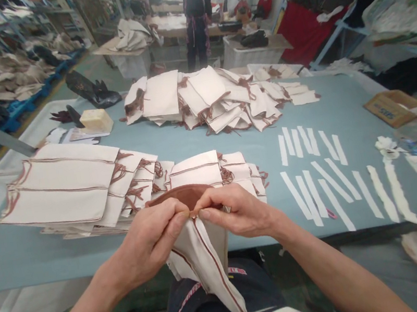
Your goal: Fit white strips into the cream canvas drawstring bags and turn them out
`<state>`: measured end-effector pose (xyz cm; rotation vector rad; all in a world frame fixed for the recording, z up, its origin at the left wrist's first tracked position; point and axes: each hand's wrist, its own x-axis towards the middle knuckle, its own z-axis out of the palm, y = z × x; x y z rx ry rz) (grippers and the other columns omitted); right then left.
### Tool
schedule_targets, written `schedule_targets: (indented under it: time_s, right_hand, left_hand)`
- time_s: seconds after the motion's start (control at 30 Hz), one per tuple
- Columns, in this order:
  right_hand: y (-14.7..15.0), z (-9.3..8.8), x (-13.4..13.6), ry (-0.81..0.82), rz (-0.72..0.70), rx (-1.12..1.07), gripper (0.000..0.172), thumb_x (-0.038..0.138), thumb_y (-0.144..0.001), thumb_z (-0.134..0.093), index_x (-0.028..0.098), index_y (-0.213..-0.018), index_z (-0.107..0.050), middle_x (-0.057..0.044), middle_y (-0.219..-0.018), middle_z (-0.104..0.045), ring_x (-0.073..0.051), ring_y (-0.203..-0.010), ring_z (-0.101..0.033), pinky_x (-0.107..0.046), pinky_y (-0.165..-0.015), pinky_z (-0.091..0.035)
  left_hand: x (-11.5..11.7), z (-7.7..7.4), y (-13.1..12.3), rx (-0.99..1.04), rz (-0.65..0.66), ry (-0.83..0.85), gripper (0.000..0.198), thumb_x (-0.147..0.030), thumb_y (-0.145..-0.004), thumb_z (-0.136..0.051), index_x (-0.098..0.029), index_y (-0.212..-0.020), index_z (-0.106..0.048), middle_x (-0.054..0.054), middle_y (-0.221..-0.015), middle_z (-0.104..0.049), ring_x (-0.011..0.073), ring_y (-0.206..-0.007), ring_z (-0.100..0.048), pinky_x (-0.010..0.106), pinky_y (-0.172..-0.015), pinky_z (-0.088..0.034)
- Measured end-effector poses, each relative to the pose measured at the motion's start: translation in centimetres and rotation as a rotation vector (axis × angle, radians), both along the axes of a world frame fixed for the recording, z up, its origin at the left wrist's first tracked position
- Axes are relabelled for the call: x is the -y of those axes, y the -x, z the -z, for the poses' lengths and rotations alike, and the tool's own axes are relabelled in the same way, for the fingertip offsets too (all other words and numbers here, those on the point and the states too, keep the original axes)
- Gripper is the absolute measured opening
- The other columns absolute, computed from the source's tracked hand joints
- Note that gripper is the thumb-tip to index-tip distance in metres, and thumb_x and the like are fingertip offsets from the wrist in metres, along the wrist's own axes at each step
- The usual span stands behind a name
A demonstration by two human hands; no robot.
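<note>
- Fingertips of both hands are pressed together at one spot, pinching the top rim of a cloth pouch.
- The left hand grips from the left and the right hand from the right, thumbs almost touching. Neither is nearer; both are on it.
- The pouch mouth gapes just behind the pinch, with brown lining showing.
- Long axis runs from the pinch down and toward the person. The body hangs off the table edge over the lap.
- Just beyond the knuckles is a small stack of like pouches on the blue table, with a bigger stack to the left.
- Farther out are a loose heap and, to the right, white strips.
</note>
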<state>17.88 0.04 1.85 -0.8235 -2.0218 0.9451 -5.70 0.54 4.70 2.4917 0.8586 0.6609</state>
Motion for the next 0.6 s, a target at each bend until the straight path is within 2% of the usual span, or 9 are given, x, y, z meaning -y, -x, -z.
schedule_targets:
  time_s: [0.17, 0.27, 0.37, 0.43, 0.5, 0.6]
  right_hand:
    - [-1.5, -2.6, 0.5, 0.134, -0.174, 0.036, 0.026, 0.018, -0.106, -0.046, 0.014, -0.112, -0.070, -0.007, -0.098, -0.075, -0.014, -0.086, -0.065, -0.025, -0.079, -0.049]
    - [-1.1, -3.5, 0.5, 0.271, -0.169, -0.002, 0.017, 0.028, -0.102, -0.058, 0.015, -0.100, -0.070, -0.003, -0.088, -0.071, -0.013, -0.076, -0.060, -0.023, -0.068, -0.046]
    - [0.2, -3.4, 0.6, 0.385, -0.080, -0.121, 0.033, 0.043, -0.095, -0.071, 0.017, -0.077, -0.060, 0.004, -0.068, -0.056, -0.009, -0.059, -0.043, -0.022, -0.052, -0.031]
    - [1.0, -3.0, 0.8, 0.469, -0.081, -0.219, 0.042, 0.051, -0.094, -0.072, 0.019, -0.073, -0.054, 0.005, -0.064, -0.050, -0.008, -0.055, -0.036, -0.022, -0.048, -0.025]
    - [1.3, -2.6, 1.1, 0.514, -0.097, -0.271, 0.045, 0.054, -0.092, -0.074, 0.020, -0.073, -0.052, 0.006, -0.064, -0.047, -0.008, -0.054, -0.033, -0.022, -0.048, -0.023]
    - [0.6, -2.1, 1.1, 0.489, -0.039, -0.261, 0.048, 0.056, -0.091, -0.075, 0.020, -0.072, -0.050, 0.005, -0.064, -0.047, -0.009, -0.056, -0.035, -0.023, -0.050, -0.024]
  left_hand:
    - [0.5, -0.8, -0.3, 0.000, 0.034, 0.001, 0.024, -0.017, -0.110, -0.041, -0.020, -0.091, -0.056, -0.006, -0.073, -0.054, 0.0125, -0.062, -0.052, 0.026, -0.062, -0.037]
    - [0.8, -1.1, -0.7, 0.015, 0.053, -0.047, 0.024, -0.016, -0.109, -0.043, -0.020, -0.090, -0.057, -0.006, -0.073, -0.054, 0.0126, -0.062, -0.051, 0.027, -0.062, -0.036]
    - [1.0, -1.4, -0.9, 0.065, 0.057, -0.054, 0.023, -0.016, -0.108, -0.044, -0.020, -0.090, -0.057, -0.006, -0.073, -0.055, 0.0118, -0.062, -0.050, 0.026, -0.062, -0.035]
    - [0.8, -1.6, -0.9, 0.099, 0.046, 0.006, 0.022, -0.016, -0.108, -0.045, -0.019, -0.089, -0.058, -0.006, -0.073, -0.055, 0.0109, -0.063, -0.050, 0.024, -0.063, -0.036]
    - [0.5, -1.7, -0.7, 0.125, 0.036, 0.093, 0.026, -0.017, -0.107, -0.046, -0.019, -0.084, -0.057, -0.007, -0.071, -0.053, 0.0103, -0.063, -0.049, 0.023, -0.063, -0.036]
    - [-0.3, -1.4, -0.2, 0.174, 0.039, 0.230, 0.039, -0.025, -0.108, -0.041, -0.020, -0.069, -0.046, -0.007, -0.064, -0.042, 0.0107, -0.058, -0.041, 0.025, -0.059, -0.032]
